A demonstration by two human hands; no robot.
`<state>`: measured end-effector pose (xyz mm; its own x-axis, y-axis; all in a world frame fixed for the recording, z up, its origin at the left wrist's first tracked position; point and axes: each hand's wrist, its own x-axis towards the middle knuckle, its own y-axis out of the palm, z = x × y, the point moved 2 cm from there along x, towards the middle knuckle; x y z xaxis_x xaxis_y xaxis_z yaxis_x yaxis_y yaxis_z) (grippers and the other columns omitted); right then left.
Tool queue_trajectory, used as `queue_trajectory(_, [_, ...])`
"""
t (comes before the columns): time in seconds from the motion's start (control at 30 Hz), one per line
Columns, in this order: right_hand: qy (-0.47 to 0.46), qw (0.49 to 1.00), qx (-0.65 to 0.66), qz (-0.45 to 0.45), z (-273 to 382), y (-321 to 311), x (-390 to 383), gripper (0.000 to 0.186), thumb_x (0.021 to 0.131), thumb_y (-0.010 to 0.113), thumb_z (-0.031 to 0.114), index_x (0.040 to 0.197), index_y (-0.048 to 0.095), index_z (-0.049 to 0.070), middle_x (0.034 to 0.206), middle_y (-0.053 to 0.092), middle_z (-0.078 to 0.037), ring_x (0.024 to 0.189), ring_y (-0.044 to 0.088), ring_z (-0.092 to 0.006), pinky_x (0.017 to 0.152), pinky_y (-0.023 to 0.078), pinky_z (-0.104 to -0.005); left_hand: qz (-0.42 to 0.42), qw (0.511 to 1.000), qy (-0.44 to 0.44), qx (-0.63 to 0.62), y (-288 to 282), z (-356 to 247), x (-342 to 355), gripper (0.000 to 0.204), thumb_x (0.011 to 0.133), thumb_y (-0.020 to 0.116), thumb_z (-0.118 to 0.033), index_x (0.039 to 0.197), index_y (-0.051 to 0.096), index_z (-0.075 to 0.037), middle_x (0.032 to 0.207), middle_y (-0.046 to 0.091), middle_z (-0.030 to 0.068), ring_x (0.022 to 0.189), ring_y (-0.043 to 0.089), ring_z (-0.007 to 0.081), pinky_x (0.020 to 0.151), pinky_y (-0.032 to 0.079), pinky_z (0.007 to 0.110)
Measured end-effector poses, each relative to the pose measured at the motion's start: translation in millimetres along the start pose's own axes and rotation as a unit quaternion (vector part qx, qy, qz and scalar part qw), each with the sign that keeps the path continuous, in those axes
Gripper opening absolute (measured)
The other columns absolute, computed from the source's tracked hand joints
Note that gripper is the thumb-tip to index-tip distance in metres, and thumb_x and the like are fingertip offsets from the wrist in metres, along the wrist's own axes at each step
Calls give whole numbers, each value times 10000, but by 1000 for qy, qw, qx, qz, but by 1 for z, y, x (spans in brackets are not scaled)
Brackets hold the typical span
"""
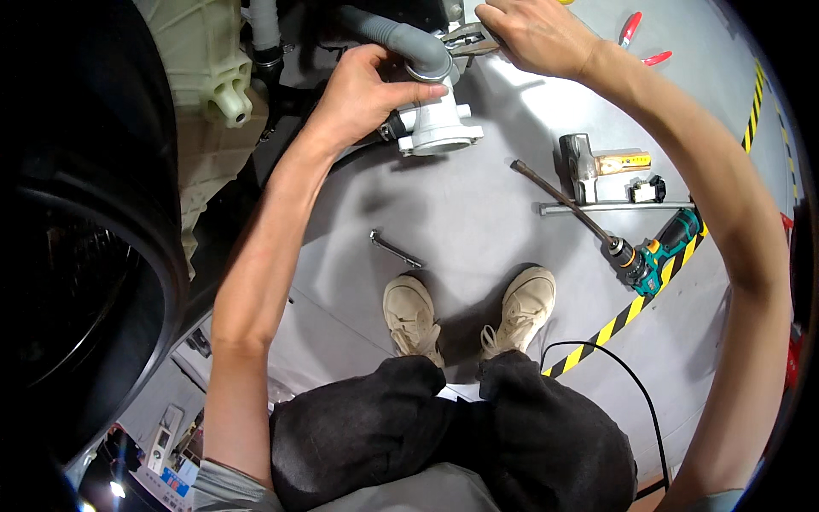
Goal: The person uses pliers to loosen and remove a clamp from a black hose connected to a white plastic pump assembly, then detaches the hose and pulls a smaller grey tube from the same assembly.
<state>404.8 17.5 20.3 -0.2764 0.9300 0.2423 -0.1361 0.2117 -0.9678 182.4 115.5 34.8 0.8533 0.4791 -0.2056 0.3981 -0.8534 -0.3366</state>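
Note:
My left hand (363, 98) is closed around the joint between a grey ribbed hose (371, 27) and a white plastic pump housing (439, 119), its thumb pressed across the housing's neck. The housing's round opening points down toward the floor. In my right hand (542, 38) is a pair of metal pliers (471, 41), with jaws at the bend of the hose by its end. The pliers' handles are mostly hidden in my fist. Whether the jaws are closed on a clamp there, I cannot tell.
On the floor lie a hammer (583, 171), a teal cordless drill (653, 260) with a long bit, a metal rod (631, 206), a small wrench (395, 248) and a red-handled tool (631, 28). A black drum (102, 171) and a cream plastic tub (200, 60) stand at left. A black cable (627, 367) curves at right.

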Motion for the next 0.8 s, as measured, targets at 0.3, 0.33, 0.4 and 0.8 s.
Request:
queue_trajectory(0.3, [86, 991, -102, 0, 33, -13, -26, 58, 821, 577, 78, 849, 563, 30, 782, 606, -138, 774, 626, -313, 740, 501, -418, -27, 996, 5, 79, 8, 2, -5, 293, 781, 841, -101, 1012, 707, 20, 948, 721, 57, 856, 655, 111, 803, 533, 273])
queue_trajectory(0.33, [97, 987, -126, 1, 36, -14, -25, 58, 839, 591, 60, 870, 551, 31, 797, 596, -123, 777, 629, -302, 746, 510, -413, -28, 998, 7, 54, 6, 3, -3, 295, 782, 841, -105, 1013, 707, 21, 946, 721, 57, 854, 656, 112, 805, 534, 272])
queue_trajectory(0.4, [145, 982, -117, 5, 42, -17, -23, 60, 837, 588, 62, 871, 553, 27, 804, 598, -125, 788, 629, -302, 752, 509, -414, -29, 1000, 4, -4, 3, -1, -1, 304, 782, 843, -119, 1015, 709, 23, 950, 724, 64, 849, 660, 114, 806, 539, 266])
queue_trajectory(0.8, [218, 974, -45, -35, 37, -23, -52, 97, 853, 589, 79, 924, 550, 27, 870, 604, -131, 883, 609, -338, 766, 496, -454, -8, 995, 48, 83, 3, 4, 1, 315, 781, 838, -131, 1017, 703, 27, 968, 720, 68, 895, 642, 118, 827, 513, 284])
